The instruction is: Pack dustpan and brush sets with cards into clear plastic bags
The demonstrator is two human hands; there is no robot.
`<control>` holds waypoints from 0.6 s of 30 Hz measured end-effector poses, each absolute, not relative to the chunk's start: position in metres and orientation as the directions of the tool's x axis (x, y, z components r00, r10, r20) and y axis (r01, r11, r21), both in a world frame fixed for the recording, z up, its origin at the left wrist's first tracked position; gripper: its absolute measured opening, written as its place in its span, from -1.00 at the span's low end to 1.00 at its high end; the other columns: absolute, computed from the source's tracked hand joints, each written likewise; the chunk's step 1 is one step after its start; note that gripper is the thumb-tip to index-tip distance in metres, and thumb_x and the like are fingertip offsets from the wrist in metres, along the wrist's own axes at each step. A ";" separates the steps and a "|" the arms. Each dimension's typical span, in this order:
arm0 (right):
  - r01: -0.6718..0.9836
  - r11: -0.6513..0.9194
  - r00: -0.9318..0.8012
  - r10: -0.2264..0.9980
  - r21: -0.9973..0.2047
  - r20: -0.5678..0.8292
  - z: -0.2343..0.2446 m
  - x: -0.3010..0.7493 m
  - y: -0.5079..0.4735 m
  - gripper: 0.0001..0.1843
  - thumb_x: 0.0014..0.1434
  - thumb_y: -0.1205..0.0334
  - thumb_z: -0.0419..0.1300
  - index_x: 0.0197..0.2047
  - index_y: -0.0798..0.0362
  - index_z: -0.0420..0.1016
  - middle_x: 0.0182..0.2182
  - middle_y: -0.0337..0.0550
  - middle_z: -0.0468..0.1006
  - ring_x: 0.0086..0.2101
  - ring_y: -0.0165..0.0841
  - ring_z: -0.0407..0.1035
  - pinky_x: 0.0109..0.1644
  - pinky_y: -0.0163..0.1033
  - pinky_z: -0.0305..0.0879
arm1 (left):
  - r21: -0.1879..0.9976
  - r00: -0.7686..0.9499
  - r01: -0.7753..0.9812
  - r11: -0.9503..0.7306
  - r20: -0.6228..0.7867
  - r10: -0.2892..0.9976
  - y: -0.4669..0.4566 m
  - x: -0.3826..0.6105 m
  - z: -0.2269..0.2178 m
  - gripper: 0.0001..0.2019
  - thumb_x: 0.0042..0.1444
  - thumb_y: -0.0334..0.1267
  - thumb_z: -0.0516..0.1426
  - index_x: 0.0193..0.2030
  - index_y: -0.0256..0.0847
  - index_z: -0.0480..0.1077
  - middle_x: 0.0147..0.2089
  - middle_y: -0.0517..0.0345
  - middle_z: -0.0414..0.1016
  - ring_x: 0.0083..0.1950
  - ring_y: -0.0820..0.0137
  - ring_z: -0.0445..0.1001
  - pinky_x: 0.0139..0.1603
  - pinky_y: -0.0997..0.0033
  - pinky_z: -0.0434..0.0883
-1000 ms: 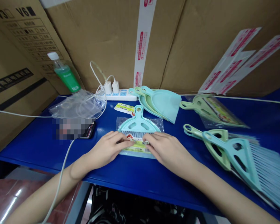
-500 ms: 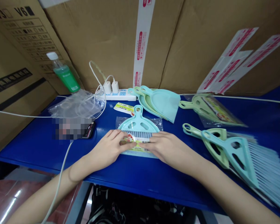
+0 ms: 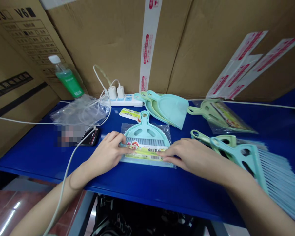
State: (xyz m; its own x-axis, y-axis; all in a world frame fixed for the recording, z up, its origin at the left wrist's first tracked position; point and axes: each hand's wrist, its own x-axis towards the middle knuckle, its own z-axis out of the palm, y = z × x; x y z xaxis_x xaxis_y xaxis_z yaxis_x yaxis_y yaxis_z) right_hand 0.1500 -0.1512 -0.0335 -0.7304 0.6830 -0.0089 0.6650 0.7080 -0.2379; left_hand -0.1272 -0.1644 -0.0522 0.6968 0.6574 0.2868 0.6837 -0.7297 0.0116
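Your left hand point(image 3: 110, 151) and right hand point(image 3: 186, 154), both loosely open and touching the bag point(image 3: 167, 128), have slid apart, so more of its label point(image 3: 144, 152) shows.

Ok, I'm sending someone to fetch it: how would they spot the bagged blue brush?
On the blue table, look between the left hand and right hand. There lies the bagged blue brush, handle pointing away. Unlike the loose blue brush, it's bagged; unlike the bagged green piece, it's blue.
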 end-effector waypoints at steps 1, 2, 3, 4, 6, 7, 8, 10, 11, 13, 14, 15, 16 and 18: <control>0.667 0.700 -0.727 0.687 -0.254 -0.016 -0.033 0.152 -0.151 -0.80 0.22 0.25 0.18 -0.29 -0.11 0.66 -0.39 -0.24 0.68 -0.40 -0.33 0.53 -0.36 -0.27 0.24 | 0.024 0.691 0.687 -0.726 0.289 0.663 -0.164 -0.129 -0.052 -0.51 0.10 -0.62 0.01 -0.10 0.06 0.56 -0.24 0.08 0.32 -0.18 0.28 0.23 -0.18 0.28 0.34; 0.670 0.692 -0.723 0.690 -0.269 -0.026 -0.032 0.153 -0.151 -0.82 0.21 0.22 0.19 -0.27 -0.11 0.66 -0.37 -0.24 0.68 -0.38 -0.31 0.54 -0.35 -0.26 0.26 | 0.033 0.686 0.688 -0.725 0.295 0.664 -0.163 -0.131 -0.051 -0.49 0.09 -0.64 0.00 -0.11 0.05 0.57 -0.24 0.08 0.32 -0.18 0.28 0.23 -0.19 0.28 0.34; 0.675 0.682 -0.718 0.695 -0.282 -0.037 -0.031 0.155 -0.151 -0.82 0.21 0.20 0.19 -0.24 -0.11 0.66 -0.35 -0.23 0.69 -0.36 -0.31 0.54 -0.34 -0.26 0.26 | 0.039 0.684 0.687 -0.726 0.306 0.663 -0.163 -0.133 -0.051 -0.49 0.09 -0.65 -0.02 -0.12 0.04 0.57 -0.24 0.08 0.32 -0.18 0.28 0.23 -0.18 0.28 0.34; 0.682 0.671 -0.710 0.703 -0.290 -0.044 -0.031 0.156 -0.151 -0.81 0.21 0.18 0.19 -0.23 -0.12 0.66 -0.34 -0.24 0.69 -0.35 -0.30 0.54 -0.34 -0.26 0.27 | 0.042 0.682 0.685 -0.728 0.318 0.659 -0.162 -0.134 -0.050 -0.48 0.09 -0.66 -0.03 -0.14 0.02 0.58 -0.25 0.07 0.31 -0.18 0.28 0.23 -0.18 0.28 0.34; 0.699 0.651 -0.694 0.717 -0.297 -0.063 -0.029 0.160 -0.150 -0.79 0.23 0.17 0.16 -0.25 -0.11 0.66 -0.33 -0.24 0.69 -0.35 -0.30 0.54 -0.34 -0.25 0.26 | 0.040 0.671 0.692 -0.721 0.334 0.662 -0.161 -0.135 -0.048 -0.50 0.09 -0.66 -0.04 -0.20 -0.01 0.59 -0.24 0.07 0.31 -0.17 0.28 0.23 -0.17 0.28 0.34; 0.709 0.640 -0.686 0.724 -0.297 -0.078 -0.028 0.161 -0.150 -0.77 0.23 0.16 0.15 -0.27 -0.10 0.66 -0.34 -0.24 0.69 -0.35 -0.30 0.54 -0.34 -0.25 0.25 | 0.039 0.663 0.699 -0.714 0.339 0.668 -0.161 -0.136 -0.048 -0.51 0.09 -0.65 -0.04 -0.23 -0.02 0.60 -0.24 0.07 0.31 -0.17 0.28 0.22 -0.16 0.28 0.34; 0.721 0.627 -0.675 0.731 -0.293 -0.098 -0.027 0.161 -0.149 -0.75 0.24 0.16 0.13 -0.30 -0.09 0.66 -0.34 -0.24 0.68 -0.35 -0.30 0.54 -0.35 -0.25 0.24 | 0.041 0.655 0.706 -0.707 0.341 0.674 -0.161 -0.136 -0.047 -0.52 0.10 -0.65 -0.05 -0.26 -0.03 0.60 -0.24 0.07 0.31 -0.18 0.28 0.22 -0.17 0.28 0.34; 0.754 0.592 -0.643 0.753 -0.284 -0.139 -0.025 0.161 -0.149 -0.73 0.26 0.15 0.11 -0.35 -0.07 0.64 -0.37 -0.23 0.68 -0.37 -0.30 0.52 -0.36 -0.25 0.20 | 0.048 0.644 0.717 -0.695 0.335 0.687 -0.162 -0.136 -0.046 -0.54 0.12 -0.62 -0.07 -0.29 -0.07 0.58 -0.25 0.06 0.32 -0.19 0.28 0.22 -0.18 0.28 0.33; 0.773 0.568 -0.621 0.767 -0.282 -0.160 -0.024 0.159 -0.149 -0.72 0.27 0.15 0.11 -0.37 -0.07 0.63 -0.38 -0.23 0.67 -0.37 -0.30 0.51 -0.37 -0.25 0.18 | 0.052 0.639 0.724 -0.688 0.324 0.697 -0.163 -0.135 -0.045 -0.57 0.13 -0.59 -0.07 -0.30 -0.10 0.57 -0.25 0.06 0.32 -0.20 0.28 0.22 -0.18 0.27 0.33; 0.808 0.519 -0.576 0.794 -0.278 -0.193 -0.023 0.155 -0.149 -0.70 0.28 0.16 0.09 -0.40 -0.05 0.59 -0.43 -0.23 0.64 -0.41 -0.33 0.48 -0.39 -0.27 0.12 | 0.063 0.626 0.742 -0.667 0.290 0.724 -0.165 -0.133 -0.045 -0.66 0.14 -0.52 -0.05 -0.33 -0.17 0.53 -0.27 0.05 0.33 -0.22 0.27 0.23 -0.20 0.25 0.32; 0.820 0.503 -0.559 0.804 -0.272 -0.202 -0.022 0.153 -0.150 -0.69 0.29 0.17 0.07 -0.43 -0.04 0.55 -0.48 -0.24 0.61 -0.44 -0.35 0.45 -0.40 -0.28 0.09 | 0.070 0.619 0.752 -0.656 0.269 0.738 -0.165 -0.132 -0.045 -0.72 0.14 -0.48 -0.03 -0.35 -0.19 0.50 -0.28 0.05 0.34 -0.23 0.27 0.23 -0.21 0.25 0.32; 0.828 0.496 -0.550 0.809 -0.262 -0.205 -0.022 0.150 -0.150 -0.68 0.30 0.19 0.06 -0.45 -0.02 0.50 -0.53 -0.25 0.56 -0.48 -0.37 0.41 -0.42 -0.29 0.05 | 0.081 0.612 0.759 -0.646 0.250 0.750 -0.166 -0.130 -0.045 -0.76 0.15 -0.43 -0.02 -0.37 -0.21 0.46 -0.30 0.06 0.34 -0.24 0.27 0.23 -0.23 0.25 0.32; 0.832 0.497 -0.546 0.812 -0.246 -0.208 -0.022 0.147 -0.151 -0.69 0.30 0.22 0.05 -0.47 0.00 0.45 -0.58 -0.26 0.50 -0.52 -0.39 0.36 -0.45 -0.29 0.01 | 0.093 0.609 0.762 -0.641 0.235 0.757 -0.165 -0.129 -0.046 -0.77 0.18 -0.38 -0.02 -0.38 -0.22 0.44 -0.33 0.07 0.33 -0.25 0.27 0.23 -0.24 0.26 0.31; 0.844 0.496 -0.533 0.819 -0.205 -0.213 -0.024 0.143 -0.153 -0.75 0.26 0.30 0.04 -0.46 0.01 0.35 -0.63 -0.30 0.40 -0.56 -0.41 0.28 -0.48 -0.29 -0.08 | 0.110 0.605 0.763 -0.636 0.221 0.765 -0.164 -0.127 -0.048 -0.74 0.26 -0.30 -0.04 -0.40 -0.21 0.39 -0.39 0.10 0.33 -0.28 0.29 0.23 -0.26 0.29 0.30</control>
State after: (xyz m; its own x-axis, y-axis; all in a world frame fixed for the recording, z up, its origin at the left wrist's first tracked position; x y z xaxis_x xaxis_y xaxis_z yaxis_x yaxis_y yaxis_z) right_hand 0.1429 -0.1531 -0.0240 -0.5330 0.8188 -0.2132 0.8439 0.4960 -0.2046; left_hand -0.1275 -0.1645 -0.0477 0.6053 0.7646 0.2212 0.7635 -0.6364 0.1103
